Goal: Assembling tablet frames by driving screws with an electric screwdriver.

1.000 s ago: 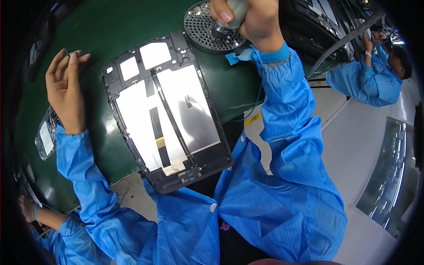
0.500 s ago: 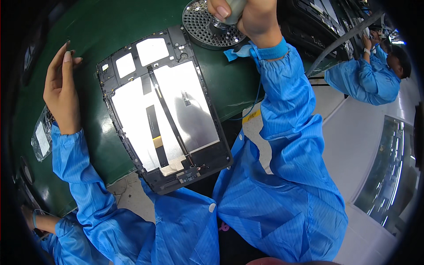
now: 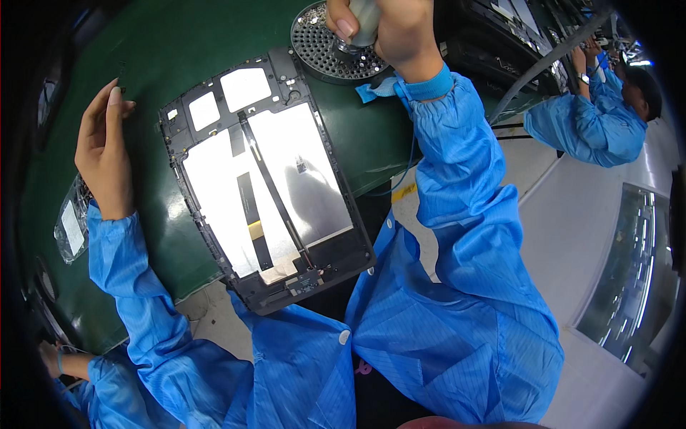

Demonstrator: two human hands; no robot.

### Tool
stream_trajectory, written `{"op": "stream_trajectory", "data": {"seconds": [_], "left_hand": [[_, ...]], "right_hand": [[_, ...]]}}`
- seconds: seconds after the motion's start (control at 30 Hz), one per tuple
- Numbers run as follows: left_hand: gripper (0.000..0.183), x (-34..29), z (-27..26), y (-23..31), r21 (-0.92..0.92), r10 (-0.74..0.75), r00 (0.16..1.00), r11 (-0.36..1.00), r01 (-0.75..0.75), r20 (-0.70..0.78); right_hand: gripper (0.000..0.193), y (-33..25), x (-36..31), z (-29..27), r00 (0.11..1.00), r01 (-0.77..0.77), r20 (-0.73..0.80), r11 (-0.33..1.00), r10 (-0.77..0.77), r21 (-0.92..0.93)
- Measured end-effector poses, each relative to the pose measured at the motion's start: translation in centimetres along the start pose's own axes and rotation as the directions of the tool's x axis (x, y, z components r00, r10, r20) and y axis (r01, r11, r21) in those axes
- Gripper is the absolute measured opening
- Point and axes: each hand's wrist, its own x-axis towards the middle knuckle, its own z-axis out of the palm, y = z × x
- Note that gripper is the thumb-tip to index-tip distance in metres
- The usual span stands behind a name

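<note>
My right hand (image 3: 409, 34) is wrapped round a grey-green electric screwdriver (image 3: 366, 20), whose upper part is cut off by the frame. Its metal nose points down over a round metal screw tray (image 3: 313, 44) full of small holes, with loose shiny screws in it. To the left, the thumb and fingers of my left hand (image 3: 106, 146) pinch a small, thin dark part (image 3: 122, 75), too blurred against the table to name. Between my hands lies an opened tablet (image 3: 304, 179), its silvery inner plate, dark ribbon cables and black frame facing up. It overhangs the table's near edge above my lap.
The table has a green mat (image 3: 150, 286). A clear plastic bag (image 3: 71, 225) with a white label lies beside my left wrist. Black trays (image 3: 493, 53) stand at the far right, near a grey cable (image 3: 550, 57). Co-workers in blue sit at right (image 3: 593, 121) and lower left.
My right hand and the screwdriver have shifted slightly left over the screw tray. My left hand has moved a little nearer and right, still pinching the dark part.
</note>
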Motion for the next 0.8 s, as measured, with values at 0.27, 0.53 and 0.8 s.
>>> {"op": "stream_trajectory", "data": {"seconds": [0.27,0.53,0.8], "left_hand": [[0.032,0.3,0.3,-0.2,-0.099,-0.032,0.997,0.994,0.038,0.064],[0.028,0.3,-0.5,-0.3,-0.186,-0.094,0.982,0.975,0.124,0.163],[0.026,0.6,-1.0,1.0,-0.189,-0.119,0.893,0.957,0.220,0.435]], "right_hand": [[0.017,-0.5,-0.2,0.3,0.999,-0.044,-0.027,0.996,0.046,0.081],[0.018,-0.6,-0.2,0.5,1.000,-0.008,-0.025,0.999,0.009,0.046],[0.027,-1.0,1.8,2.2,0.999,-0.030,0.034,0.978,0.023,0.206]]}}
